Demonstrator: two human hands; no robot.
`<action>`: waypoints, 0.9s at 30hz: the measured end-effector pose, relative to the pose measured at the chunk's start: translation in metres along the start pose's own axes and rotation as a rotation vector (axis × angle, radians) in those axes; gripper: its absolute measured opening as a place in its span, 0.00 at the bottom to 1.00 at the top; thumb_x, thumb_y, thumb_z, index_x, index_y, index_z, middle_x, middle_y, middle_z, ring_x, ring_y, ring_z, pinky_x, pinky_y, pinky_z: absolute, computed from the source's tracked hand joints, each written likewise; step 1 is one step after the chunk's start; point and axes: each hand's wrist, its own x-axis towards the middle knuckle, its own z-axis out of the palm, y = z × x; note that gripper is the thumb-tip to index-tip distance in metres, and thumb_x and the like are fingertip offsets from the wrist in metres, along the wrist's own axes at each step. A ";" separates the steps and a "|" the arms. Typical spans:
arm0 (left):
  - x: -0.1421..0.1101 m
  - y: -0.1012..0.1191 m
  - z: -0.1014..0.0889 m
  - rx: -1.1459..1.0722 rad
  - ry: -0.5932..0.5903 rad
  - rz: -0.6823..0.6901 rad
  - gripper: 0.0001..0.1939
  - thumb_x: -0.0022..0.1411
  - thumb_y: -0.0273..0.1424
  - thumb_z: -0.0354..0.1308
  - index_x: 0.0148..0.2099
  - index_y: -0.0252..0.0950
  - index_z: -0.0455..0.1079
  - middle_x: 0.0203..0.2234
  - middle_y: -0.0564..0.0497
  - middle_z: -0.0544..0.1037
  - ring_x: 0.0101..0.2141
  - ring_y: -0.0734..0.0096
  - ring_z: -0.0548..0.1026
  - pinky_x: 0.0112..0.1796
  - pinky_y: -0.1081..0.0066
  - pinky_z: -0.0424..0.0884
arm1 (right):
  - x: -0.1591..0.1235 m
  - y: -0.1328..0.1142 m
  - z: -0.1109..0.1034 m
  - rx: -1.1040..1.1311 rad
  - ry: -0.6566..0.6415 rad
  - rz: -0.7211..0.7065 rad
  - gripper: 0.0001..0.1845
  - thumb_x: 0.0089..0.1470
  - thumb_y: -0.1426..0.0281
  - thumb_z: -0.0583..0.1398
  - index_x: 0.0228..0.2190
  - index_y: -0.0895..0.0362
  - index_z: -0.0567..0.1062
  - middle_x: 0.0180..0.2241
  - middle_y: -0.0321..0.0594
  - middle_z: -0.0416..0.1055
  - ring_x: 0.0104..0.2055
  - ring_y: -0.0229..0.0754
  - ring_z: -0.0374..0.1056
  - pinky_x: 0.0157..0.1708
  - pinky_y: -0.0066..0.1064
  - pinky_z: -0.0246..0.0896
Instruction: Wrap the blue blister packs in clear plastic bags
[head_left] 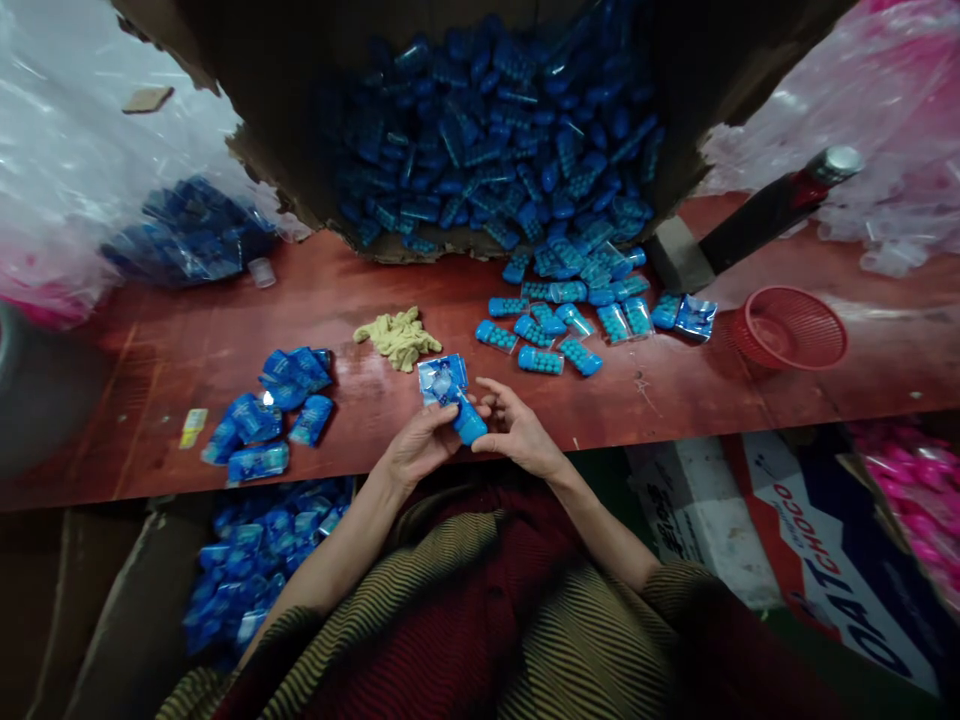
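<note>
Over the front edge of the red-brown table (675, 395), both my hands meet on one small blue plastic item (469, 421). My left hand (421, 445) also pinches a clear blue-printed bag (441, 378) whose mouth lies against the item. My right hand (516, 432) grips the item's lower end, fingers curled. Loose blue items (556, 325) lie spilled just beyond my hands. Bagged blue packs (271, 410) are piled to the left.
A torn cardboard box (487, 130) full of blue items lies open at the back. A red mesh basket (791, 327) and a dark bottle (765, 210) sit right. A yellowish cloth (399, 337) lies centre. A box of filled bags (262, 560) stands below left.
</note>
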 end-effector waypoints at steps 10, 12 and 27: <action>-0.001 0.000 0.006 0.041 -0.037 -0.001 0.12 0.54 0.26 0.60 0.42 0.30 0.72 0.32 0.45 0.80 0.42 0.61 0.77 0.45 0.65 0.71 | 0.000 -0.012 -0.001 -0.102 0.009 -0.029 0.46 0.36 0.67 0.70 0.57 0.50 0.60 0.47 0.40 0.66 0.44 0.41 0.67 0.46 0.35 0.64; -0.002 0.001 0.006 0.049 -0.053 -0.013 0.13 0.53 0.26 0.61 0.43 0.30 0.72 0.34 0.45 0.80 0.44 0.60 0.76 0.46 0.65 0.71 | 0.001 -0.011 -0.002 -0.136 0.006 -0.041 0.47 0.36 0.67 0.70 0.57 0.49 0.59 0.46 0.40 0.66 0.43 0.41 0.67 0.46 0.36 0.64; -0.001 0.002 0.010 0.049 -0.068 -0.026 0.12 0.51 0.26 0.62 0.41 0.30 0.73 0.31 0.45 0.81 0.42 0.59 0.77 0.47 0.64 0.70 | 0.002 -0.015 -0.007 -0.326 0.013 -0.053 0.47 0.37 0.65 0.70 0.58 0.48 0.60 0.45 0.38 0.68 0.46 0.44 0.67 0.49 0.38 0.61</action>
